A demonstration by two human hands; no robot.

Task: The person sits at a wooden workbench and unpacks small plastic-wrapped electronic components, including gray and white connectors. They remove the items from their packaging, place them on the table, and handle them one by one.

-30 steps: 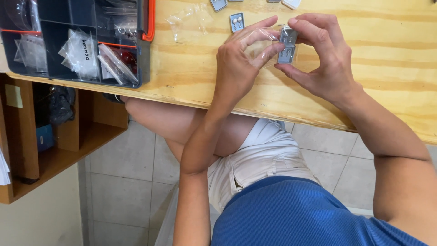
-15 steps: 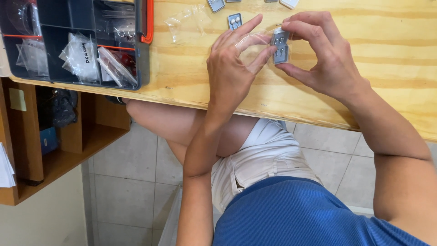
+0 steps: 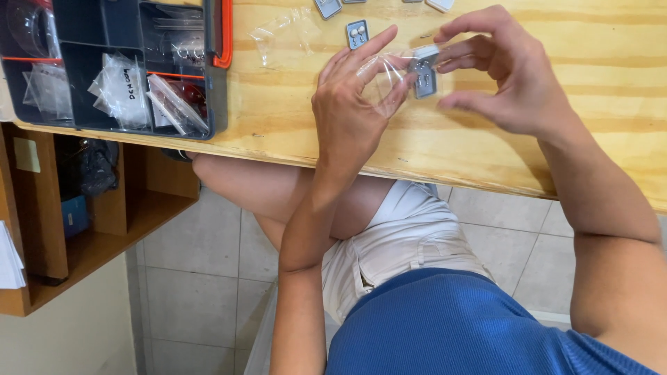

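Above the pale wooden tabletop (image 3: 292, 104), left hand (image 3: 351, 114) pinches a flimsy, slippery clear plastic bag (image 3: 382, 76) open while right hand (image 3: 511, 76) fingertip-grips a small, light, rigid grey card (image 3: 424, 73) by its edges.

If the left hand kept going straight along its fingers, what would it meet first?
Likely the small grey card lying on the wooden table, just beyond the left hand's fingertips; depth is unclear.

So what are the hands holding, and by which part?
Right hand pinches a small grey card by its top edge; left hand holds the clear bag around it.
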